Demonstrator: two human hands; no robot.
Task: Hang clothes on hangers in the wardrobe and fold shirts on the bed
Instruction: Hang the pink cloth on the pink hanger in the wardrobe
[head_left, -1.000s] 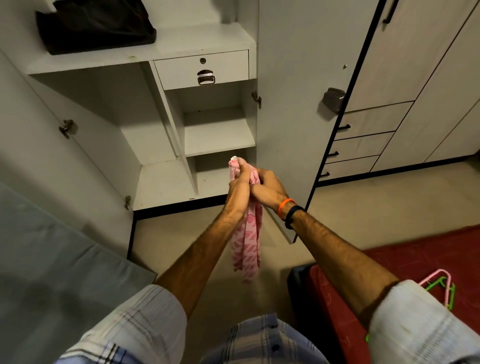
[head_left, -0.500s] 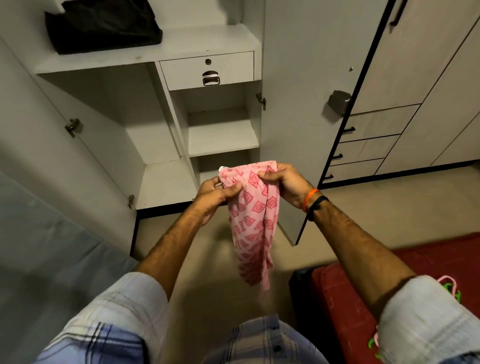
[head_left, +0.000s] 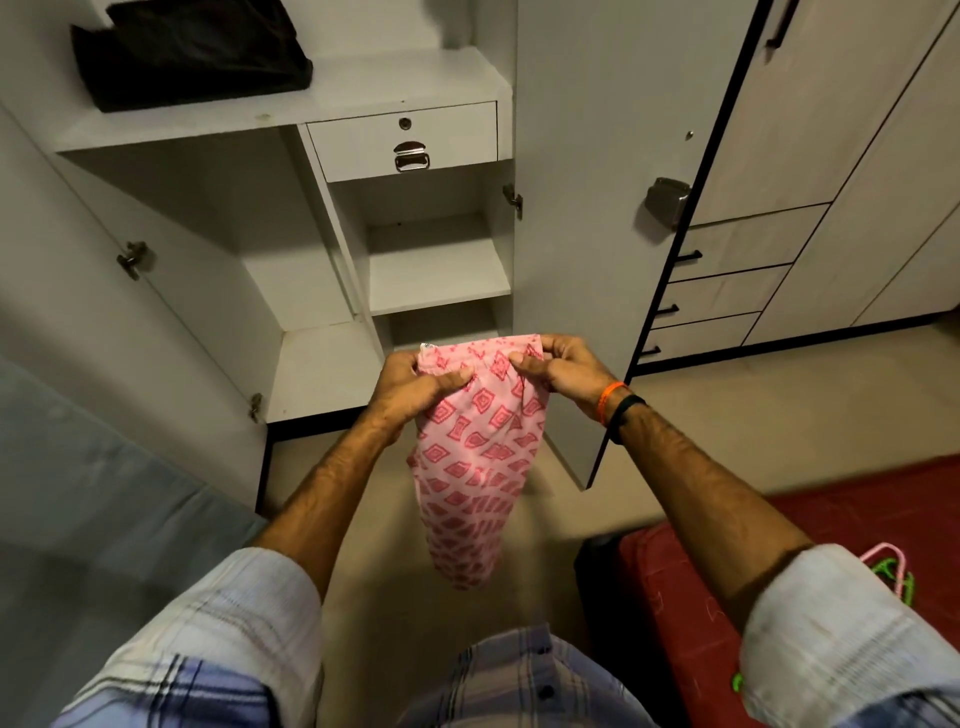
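Head view: both hands were up in front of the open wardrobe (head_left: 291, 270). The left hand (head_left: 415, 387) and right hand (head_left: 558, 364) each had fingers pinched on the top edge of the pink patterned garment (head_left: 475, 457), which hung over the floor. Hangers (head_left: 891, 569) sat on the red bed (head_left: 691, 587).

Black folded bundle (head_left: 192, 52) on top shelf. Locked small drawer (head_left: 402, 139) with metal pull below it. Three drawers with black handles (head_left: 727, 291) at right. Beige floor (head_left: 753, 415). Grey-blue sheet (head_left: 93, 493) at left.
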